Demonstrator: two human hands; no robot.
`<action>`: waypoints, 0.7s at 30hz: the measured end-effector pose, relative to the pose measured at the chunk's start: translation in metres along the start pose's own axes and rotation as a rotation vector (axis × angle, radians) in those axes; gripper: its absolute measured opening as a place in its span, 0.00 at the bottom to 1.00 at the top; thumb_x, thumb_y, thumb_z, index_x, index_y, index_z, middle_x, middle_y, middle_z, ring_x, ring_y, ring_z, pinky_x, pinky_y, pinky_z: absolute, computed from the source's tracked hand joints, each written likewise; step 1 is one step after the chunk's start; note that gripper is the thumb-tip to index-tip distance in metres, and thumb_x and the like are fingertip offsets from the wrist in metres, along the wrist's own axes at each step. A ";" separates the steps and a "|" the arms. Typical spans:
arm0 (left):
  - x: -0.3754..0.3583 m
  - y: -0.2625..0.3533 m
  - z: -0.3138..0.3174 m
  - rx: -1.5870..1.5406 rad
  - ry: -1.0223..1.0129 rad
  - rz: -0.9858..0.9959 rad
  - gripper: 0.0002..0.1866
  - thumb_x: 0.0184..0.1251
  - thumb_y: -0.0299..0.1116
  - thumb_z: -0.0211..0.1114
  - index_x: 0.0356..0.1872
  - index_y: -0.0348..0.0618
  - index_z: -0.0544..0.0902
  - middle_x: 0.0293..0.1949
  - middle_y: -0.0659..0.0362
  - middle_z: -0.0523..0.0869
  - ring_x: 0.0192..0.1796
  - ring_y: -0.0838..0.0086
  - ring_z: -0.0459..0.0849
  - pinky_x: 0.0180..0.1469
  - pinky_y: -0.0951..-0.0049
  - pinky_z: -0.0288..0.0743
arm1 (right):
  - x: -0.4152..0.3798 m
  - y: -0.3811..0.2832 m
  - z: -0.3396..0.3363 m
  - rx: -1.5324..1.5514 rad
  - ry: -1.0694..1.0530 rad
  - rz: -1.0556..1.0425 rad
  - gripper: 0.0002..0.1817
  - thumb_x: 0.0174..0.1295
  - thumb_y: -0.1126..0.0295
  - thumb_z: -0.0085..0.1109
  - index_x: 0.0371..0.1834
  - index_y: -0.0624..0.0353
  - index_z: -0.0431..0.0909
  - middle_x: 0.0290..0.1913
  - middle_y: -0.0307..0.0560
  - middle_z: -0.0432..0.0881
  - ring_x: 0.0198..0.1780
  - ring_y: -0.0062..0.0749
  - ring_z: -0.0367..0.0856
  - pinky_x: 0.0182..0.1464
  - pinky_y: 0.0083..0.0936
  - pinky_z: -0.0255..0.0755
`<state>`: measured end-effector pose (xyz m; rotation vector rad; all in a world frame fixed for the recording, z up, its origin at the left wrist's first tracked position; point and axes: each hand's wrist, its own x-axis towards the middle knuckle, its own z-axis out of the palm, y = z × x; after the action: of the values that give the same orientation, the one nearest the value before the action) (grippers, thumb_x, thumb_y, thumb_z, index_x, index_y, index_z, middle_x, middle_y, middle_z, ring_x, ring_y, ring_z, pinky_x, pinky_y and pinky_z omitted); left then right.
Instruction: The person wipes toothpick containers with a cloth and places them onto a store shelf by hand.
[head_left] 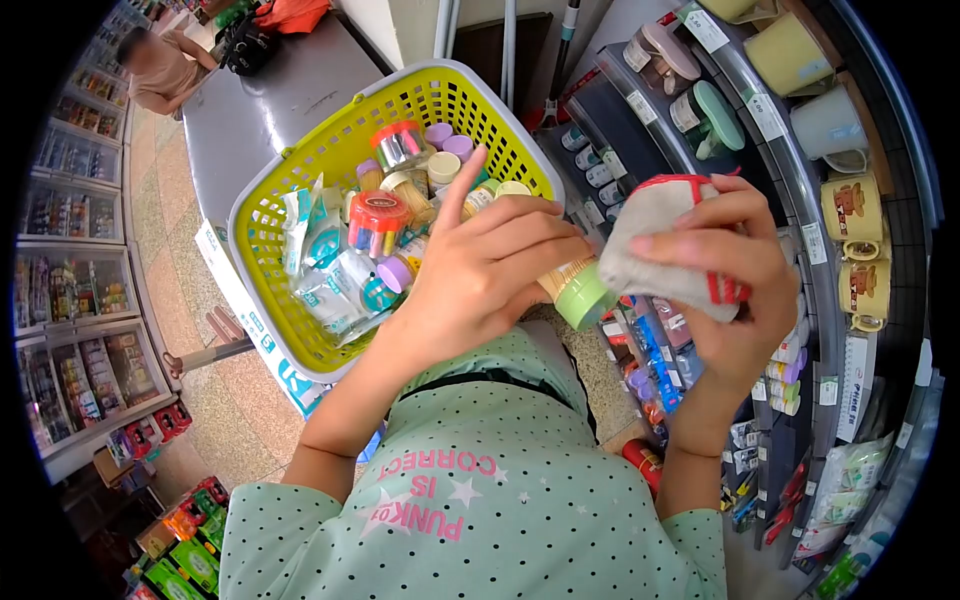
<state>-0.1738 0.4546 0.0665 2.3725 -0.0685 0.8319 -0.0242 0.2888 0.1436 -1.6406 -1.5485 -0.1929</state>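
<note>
My left hand [490, 262] is wrapped round a small clear jar of toothpicks with a green lid [584, 300]. Its index finger points up and away from the jar. In my right hand [735, 255] is a folded whitish cloth with red edging [660, 235], held close beside the green lid. Behind my left hand, a lime-green basket [300, 165] holds several toothpick jars, a red-lidded container [379, 215] and clear packets with teal print [325, 300]. The jar's lower part is hidden by my fingers.
The basket rests on a grey table [270, 100]. To the right, shelves carry yellow mugs [855, 205], a green-lidded container [708, 115] and hanging packets [850, 490]. A person [165, 70] is at the far left beyond the table. Glass-front cabinets [75, 270] line the left.
</note>
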 end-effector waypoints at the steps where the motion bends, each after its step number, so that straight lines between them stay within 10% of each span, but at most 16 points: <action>1: 0.000 0.000 0.000 0.002 -0.008 0.015 0.23 0.43 0.26 0.74 0.46 0.49 0.88 0.47 0.68 0.86 0.55 0.69 0.84 0.79 0.42 0.50 | 0.003 -0.002 0.000 -0.022 -0.059 -0.048 0.13 0.44 0.72 0.70 0.37 0.49 0.84 0.39 0.35 0.90 0.41 0.34 0.81 0.62 0.44 0.72; 10: -0.006 0.002 0.006 0.009 0.068 0.055 0.23 0.44 0.27 0.72 0.48 0.43 0.88 0.46 0.62 0.86 0.52 0.67 0.85 0.77 0.41 0.58 | 0.019 -0.005 -0.005 -0.074 -0.287 -0.105 0.08 0.47 0.68 0.68 0.33 0.47 0.86 0.34 0.33 0.89 0.36 0.31 0.82 0.63 0.50 0.71; 21: -0.005 0.000 0.005 -0.085 0.148 -0.062 0.29 0.41 0.30 0.79 0.52 0.45 0.87 0.47 0.59 0.88 0.51 0.62 0.87 0.75 0.41 0.60 | -0.004 0.020 0.003 0.119 0.045 0.100 0.20 0.46 0.80 0.73 0.43 0.55 0.79 0.39 0.39 0.92 0.44 0.29 0.90 0.72 0.44 0.62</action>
<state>-0.1755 0.4510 0.0606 2.2160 0.0303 0.9532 -0.0084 0.2905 0.1300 -1.6045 -1.4138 -0.0819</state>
